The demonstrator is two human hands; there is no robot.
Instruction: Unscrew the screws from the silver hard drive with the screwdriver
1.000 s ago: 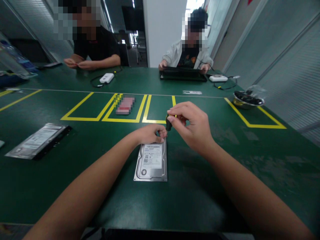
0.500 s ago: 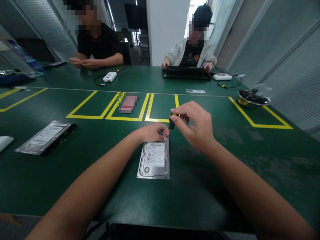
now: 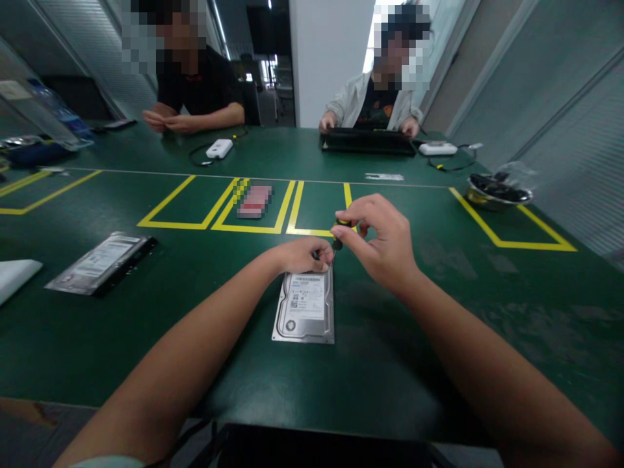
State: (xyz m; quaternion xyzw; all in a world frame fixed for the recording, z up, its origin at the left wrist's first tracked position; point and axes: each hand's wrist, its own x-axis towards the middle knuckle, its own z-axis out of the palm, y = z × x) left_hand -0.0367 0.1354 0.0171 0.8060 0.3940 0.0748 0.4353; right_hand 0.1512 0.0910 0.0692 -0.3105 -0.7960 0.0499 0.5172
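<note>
A silver hard drive (image 3: 306,309) lies flat on the green table, its white label facing up. My left hand (image 3: 305,255) is closed at the drive's far end, with thumb and curled fingers against the far right corner; part of that edge is hidden beneath it. Between the thumb and fingers of my right hand (image 3: 383,237) is a small black-and-yellow screwdriver (image 3: 338,244). It points down, tilted, and its thin shaft meets the drive's far right corner beside my left fingertips. Whether a screw sits under the tip is too small to tell.
Another hard drive (image 3: 104,260) lies to the left, near a white object (image 3: 17,276). Yellow tape (image 3: 175,225) marks boxes on the table; a pixelated pink item (image 3: 254,201) sits in one. A metal bowl (image 3: 500,195) of dark items stands right. Two people sit opposite, one holding a black tray-like object (image 3: 368,141).
The view has shifted slightly, so the table items appear a little to the right. Both hands keep their places at the drive, and the screwdriver stays at its far right corner.
</note>
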